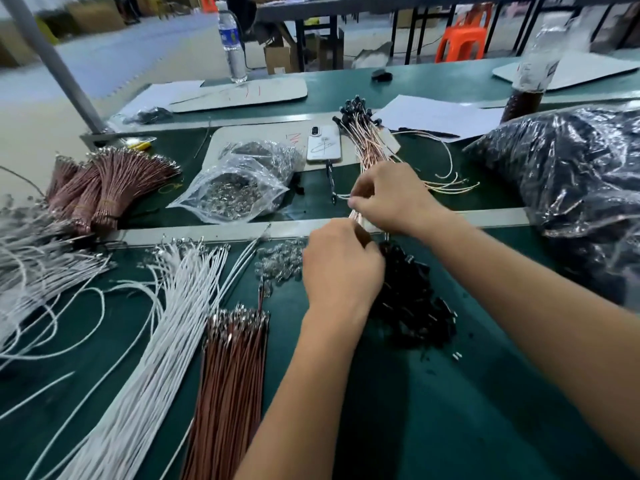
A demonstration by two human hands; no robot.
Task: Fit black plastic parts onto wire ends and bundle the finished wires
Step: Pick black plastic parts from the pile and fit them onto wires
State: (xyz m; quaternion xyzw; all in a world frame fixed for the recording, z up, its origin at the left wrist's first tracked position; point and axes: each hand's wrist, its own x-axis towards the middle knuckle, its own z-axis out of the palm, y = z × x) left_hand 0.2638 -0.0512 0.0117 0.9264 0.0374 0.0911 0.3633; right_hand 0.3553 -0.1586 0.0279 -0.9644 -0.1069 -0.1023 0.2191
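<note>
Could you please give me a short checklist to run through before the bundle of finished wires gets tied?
1. Both hands on the bundle: left hand and right hand grip the finished wires. Ok.
2. Black caps on the far wire ends: ok.
3. Near ends even: hidden by the hands. Cannot tell.
4. Stray wires lie outside the bundle: not ok.
5. Loose black parts lie near the hands: ok.
6. Tie in the fingers: cannot tell.

Bare green mat lies open near the front right; white wires, brown wires crowd the left; black parts block the centre.
</note>
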